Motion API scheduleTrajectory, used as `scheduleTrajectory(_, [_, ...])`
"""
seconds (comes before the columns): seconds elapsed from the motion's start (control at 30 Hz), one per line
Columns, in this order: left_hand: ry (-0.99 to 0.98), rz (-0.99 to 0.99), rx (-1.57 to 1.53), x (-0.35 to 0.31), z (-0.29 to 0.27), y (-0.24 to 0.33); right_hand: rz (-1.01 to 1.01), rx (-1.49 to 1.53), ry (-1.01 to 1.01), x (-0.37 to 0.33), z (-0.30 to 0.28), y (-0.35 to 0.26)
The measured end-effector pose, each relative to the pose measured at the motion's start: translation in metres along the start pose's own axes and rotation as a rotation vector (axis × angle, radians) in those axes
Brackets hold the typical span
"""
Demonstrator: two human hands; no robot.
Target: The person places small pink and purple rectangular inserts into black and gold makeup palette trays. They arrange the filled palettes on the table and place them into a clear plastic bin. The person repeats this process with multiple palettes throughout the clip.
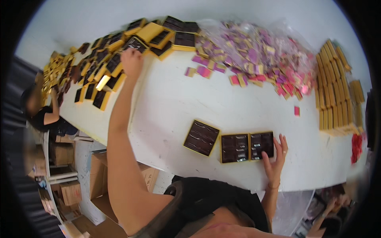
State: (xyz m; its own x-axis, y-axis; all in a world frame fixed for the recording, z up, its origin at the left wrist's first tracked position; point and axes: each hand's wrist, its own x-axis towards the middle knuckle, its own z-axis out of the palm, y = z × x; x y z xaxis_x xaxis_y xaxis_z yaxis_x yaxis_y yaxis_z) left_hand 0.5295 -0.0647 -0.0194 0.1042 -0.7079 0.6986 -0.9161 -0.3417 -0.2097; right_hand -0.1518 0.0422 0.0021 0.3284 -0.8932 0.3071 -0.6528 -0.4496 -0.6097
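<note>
My left hand (132, 62) is stretched far out to the pile at the back left. Its fingers are closed at the near edge of a gold-edged box with a dark tray (135, 44); the fingertips are partly hidden. Close to me, two such open boxes stand side by side, a left one (234, 148) and a right one (262, 146). My right hand (276, 160) rests at the right box with fingers apart, its thumb over the dark tray and the other fingers beyond the right edge. A third box (201, 137) lies turned at an angle to their left.
Many gold-edged boxes (158, 39) crowd the back left. Small pink, purple and gold pieces (250, 55) lie heaped with clear plastic at the back. Stacked gold boxes (335, 89) stand at the right. Another person (51, 113) works at the far left. Cardboard boxes (99, 174) are below the table (166, 103).
</note>
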Motion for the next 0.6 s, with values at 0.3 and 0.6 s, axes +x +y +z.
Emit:
scheduleTrajectory(0.3, [-0.276, -0.104, -0.012, 0.028, 0.002, -0.013, -0.130, -0.087, -0.180, 0.039, -0.025, -0.005])
scheduleTrajectory(0.6, [-0.317, -0.224, -0.259, 0.040, -0.061, 0.067, -0.418, -0.258, -0.488, 0.058, 0.020, -0.023])
